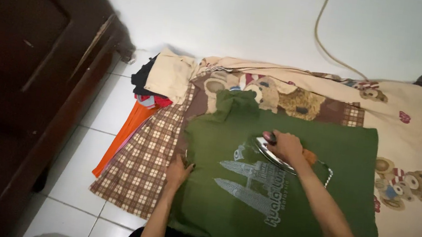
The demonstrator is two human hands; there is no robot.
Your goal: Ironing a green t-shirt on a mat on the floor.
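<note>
The shirt (pixel 268 180) lies flat on a blanket (pixel 415 134) spread over the floor (pixel 84 172). The iron (pixel 272 151) sits on the shirt's middle, under the right hand (pixel 284 144). The left hand (pixel 178 173) presses the shirt's left edge. A pile of clothes (pixel 159 82) lies behind, left of the blanket. A cabinet (pixel 17 66) stands far left.

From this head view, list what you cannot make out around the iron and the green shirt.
- Iron: the right hand covers its handle and most of its body; only the metal sole edge shows.
- Green shirt: its near hem is cut off by the bottom edge and lost in shadow.
- Cord: it passes behind the right forearm, so its join to the iron is hidden.
- Clothes pile: too dark and bunched to tell single garments.
</note>
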